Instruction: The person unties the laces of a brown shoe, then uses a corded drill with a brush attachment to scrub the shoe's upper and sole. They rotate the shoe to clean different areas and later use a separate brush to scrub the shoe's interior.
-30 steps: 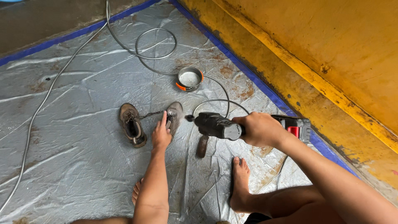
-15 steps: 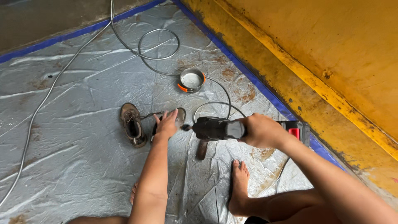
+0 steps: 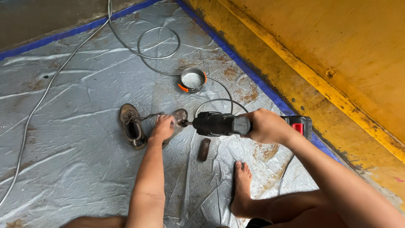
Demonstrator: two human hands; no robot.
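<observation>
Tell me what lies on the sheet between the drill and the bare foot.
In the head view, a small brown oblong piece lies on the grey plastic sheet, below the drill and up-left of the bare foot; otherwise only sheet.

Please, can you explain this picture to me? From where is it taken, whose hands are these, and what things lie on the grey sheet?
The camera sits on a person's head and looks down at their own arms and a bare foot. The right hand grips a black power drill; its tip points at a brown shoe that the left hand holds down. A second shoe lies beside it. On the grey plastic sheet also lie a small round tin, a grey cable and a small brown piece.
</observation>
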